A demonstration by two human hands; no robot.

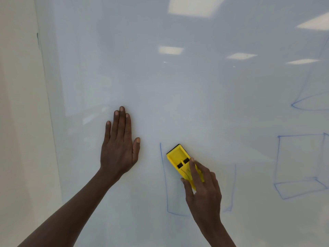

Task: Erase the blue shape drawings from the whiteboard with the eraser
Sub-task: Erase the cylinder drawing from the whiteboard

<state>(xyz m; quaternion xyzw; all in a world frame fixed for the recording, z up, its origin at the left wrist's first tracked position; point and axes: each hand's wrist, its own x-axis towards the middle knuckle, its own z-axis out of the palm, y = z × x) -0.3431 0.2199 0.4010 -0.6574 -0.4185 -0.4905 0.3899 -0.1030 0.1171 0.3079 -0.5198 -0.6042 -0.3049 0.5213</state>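
Right hand (pixel 203 189) was clamped on light, stiff eraser (pixel 184 164), held by sides, near whiteboard (pixel 178 95) btm; left hand (pixel 119 145) lay flat, fingers straight.

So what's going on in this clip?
A person is wiping blue drawings off a whiteboard. The right hand holds a yellow eraser against the board inside a partly erased blue rectangle. The left hand rests flat on the board. Two more blue shapes remain at the right.
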